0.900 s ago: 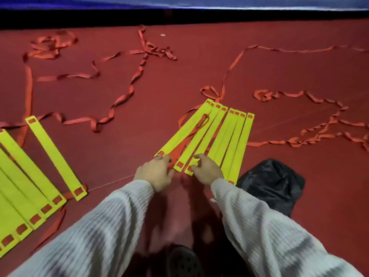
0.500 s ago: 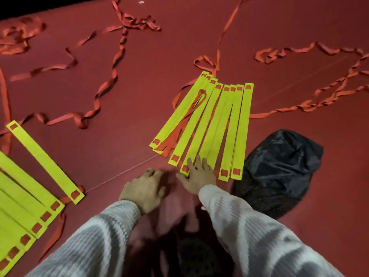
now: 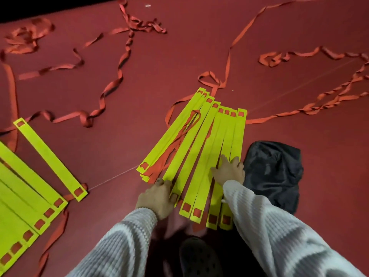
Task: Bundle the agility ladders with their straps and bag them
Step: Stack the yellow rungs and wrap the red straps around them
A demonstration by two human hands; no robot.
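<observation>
On the rungs (image 3: 191, 148), left hand (image 3: 157, 198) grips; right hand (image 3: 229, 170) presses flat.

The person wore a ribbed knit sweater, white with grey bands, sleeves (image 3: 127, 242) reaching both wrists, and a black perforated clog (image 3: 199, 258).
</observation>
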